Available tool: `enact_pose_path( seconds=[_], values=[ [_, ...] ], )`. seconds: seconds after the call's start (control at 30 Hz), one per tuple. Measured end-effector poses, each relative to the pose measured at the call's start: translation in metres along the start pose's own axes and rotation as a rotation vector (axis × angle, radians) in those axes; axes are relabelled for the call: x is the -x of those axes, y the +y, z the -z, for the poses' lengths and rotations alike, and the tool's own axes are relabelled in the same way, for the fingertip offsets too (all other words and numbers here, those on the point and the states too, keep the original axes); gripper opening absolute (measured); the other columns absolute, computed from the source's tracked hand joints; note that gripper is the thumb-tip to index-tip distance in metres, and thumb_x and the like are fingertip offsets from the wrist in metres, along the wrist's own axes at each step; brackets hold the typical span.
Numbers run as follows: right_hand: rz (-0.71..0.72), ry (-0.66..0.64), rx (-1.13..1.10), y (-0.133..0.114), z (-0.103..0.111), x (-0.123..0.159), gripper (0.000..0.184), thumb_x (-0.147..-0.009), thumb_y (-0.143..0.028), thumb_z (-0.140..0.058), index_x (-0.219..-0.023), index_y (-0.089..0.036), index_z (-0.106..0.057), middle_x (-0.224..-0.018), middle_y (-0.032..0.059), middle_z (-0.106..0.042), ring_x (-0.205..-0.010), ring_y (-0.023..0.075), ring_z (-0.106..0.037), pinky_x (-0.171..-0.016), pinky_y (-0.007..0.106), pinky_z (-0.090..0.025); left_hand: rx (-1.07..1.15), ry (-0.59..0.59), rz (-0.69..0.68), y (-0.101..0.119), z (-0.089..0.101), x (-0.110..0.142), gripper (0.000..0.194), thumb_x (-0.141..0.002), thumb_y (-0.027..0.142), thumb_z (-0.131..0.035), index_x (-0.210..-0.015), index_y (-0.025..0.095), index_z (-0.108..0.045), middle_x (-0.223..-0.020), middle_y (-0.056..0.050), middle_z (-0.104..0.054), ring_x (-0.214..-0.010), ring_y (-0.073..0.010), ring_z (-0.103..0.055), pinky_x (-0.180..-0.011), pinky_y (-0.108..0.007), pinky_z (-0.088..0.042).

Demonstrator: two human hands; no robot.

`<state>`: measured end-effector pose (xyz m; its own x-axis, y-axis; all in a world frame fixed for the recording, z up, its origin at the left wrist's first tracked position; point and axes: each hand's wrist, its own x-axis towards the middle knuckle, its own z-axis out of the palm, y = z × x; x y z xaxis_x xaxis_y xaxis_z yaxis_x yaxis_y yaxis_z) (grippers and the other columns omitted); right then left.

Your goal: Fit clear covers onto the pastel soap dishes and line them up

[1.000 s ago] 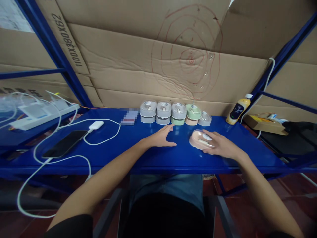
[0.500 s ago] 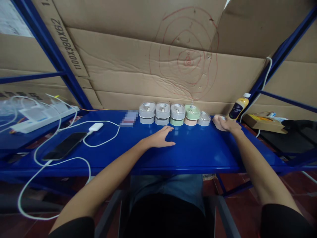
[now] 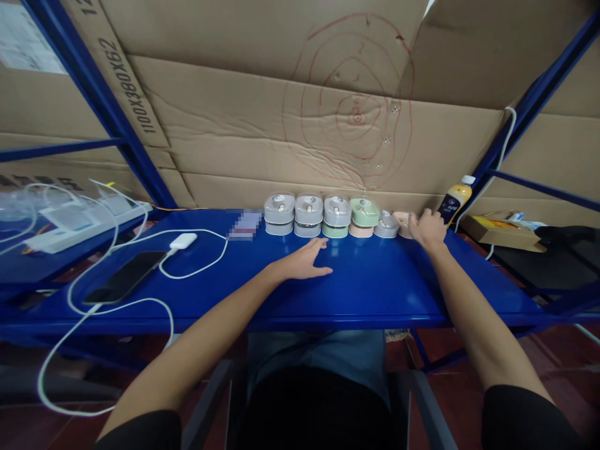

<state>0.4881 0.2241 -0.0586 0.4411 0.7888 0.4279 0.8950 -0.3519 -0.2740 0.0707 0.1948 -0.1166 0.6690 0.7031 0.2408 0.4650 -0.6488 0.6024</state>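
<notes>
Left of the bottle (image 3: 454,203), the pink box (image 3: 402,223) sits just beside the single gray box (image 3: 385,225); the right hand (image 3: 429,230) covers its bottle-side end, whether gripping I cannot tell; the left hand (image 3: 307,260), farther left of the bottle, is spread wide, holding nothing; light, level pressure would likely keep the pink box square without nudging the bottle.

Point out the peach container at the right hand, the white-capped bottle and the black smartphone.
Peach container (image 3: 402,224): head view, uncovered left part.
White-capped bottle (image 3: 452,202): head view, dark label.
Black smartphone (image 3: 125,277): head view, screen.
</notes>
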Motion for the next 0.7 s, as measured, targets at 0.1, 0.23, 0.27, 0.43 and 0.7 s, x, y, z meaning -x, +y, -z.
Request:
enact_pose_path(
  seconds=[0.1,0.23,0.27,0.43,0.7],
  values=[
    [0.426,0.054,-0.056,-0.031,0.009,0.013,0.067,-0.102,-0.054,-0.055,-0.152,-0.009,-0.059,-0.156,0.0305,-0.057,-0.146,0.0488,-0.052,-0.121,0.062,-0.043,0.005,0.001,0.003,0.000,0.001,0.000,0.096,-0.086,0.061,-0.082,-0.162,0.016,-0.045,-0.160,-0.026,-0.056,-0.149,-0.0428,-0.059,-0.122,-0.059,-0.050],
    [0.840,-0.006,-0.075,-0.080,-0.005,0.027,0.096,-0.086,-0.050,-0.082,-0.167,-0.017,-0.044,-0.179,0.0230,-0.035,-0.164,0.0505,-0.031,-0.128,0.068,-0.036,-0.009,0.004,-0.015,0.000,0.002,0.001,0.090,-0.088,0.060,-0.082,-0.161,0.019,-0.047,-0.160,-0.023,-0.056,-0.149,-0.0409,-0.060,-0.122,-0.057,-0.050],
    [0.861,-0.018,-0.059,-0.089,-0.011,0.029,0.097,-0.085,-0.048,-0.084,-0.167,-0.018,-0.042,-0.180,0.0229,-0.034,-0.165,0.0504,-0.029,-0.128,0.069,-0.035,-0.008,0.003,-0.016,0.001,0.002,0.001,0.090,-0.087,0.059,-0.082,-0.160,0.019,-0.048,-0.160,-0.023,-0.057,-0.148,-0.0411,-0.060,-0.122,-0.057,-0.050],
    [0.833,-0.014,-0.048,-0.101,-0.022,0.037,0.079,-0.090,-0.033,-0.078,-0.162,-0.018,-0.049,-0.169,0.0237,-0.051,-0.155,0.0489,-0.044,-0.124,0.069,-0.039,0.017,0.016,-0.021,0.007,0.004,0.002,0.086,-0.086,0.057,-0.083,-0.157,0.020,-0.051,-0.157,-0.022,-0.059,-0.146,-0.0416,-0.062,-0.121,-0.059,-0.052],
    [0.840,-0.001,-0.209,-0.054,0.049,0.088,0.077,-0.090,-0.027,-0.064,-0.164,-0.015,-0.047,-0.163,0.0235,-0.057,-0.146,0.0516,-0.053,-0.122,0.073,-0.040,0.168,0.157,-0.007,0.012,0.008,-0.001,0.085,-0.086,0.057,-0.085,-0.155,0.020,-0.053,-0.154,-0.022,-0.063,-0.139,-0.0399,-0.066,-0.120,-0.064,-0.053]
  ],
)
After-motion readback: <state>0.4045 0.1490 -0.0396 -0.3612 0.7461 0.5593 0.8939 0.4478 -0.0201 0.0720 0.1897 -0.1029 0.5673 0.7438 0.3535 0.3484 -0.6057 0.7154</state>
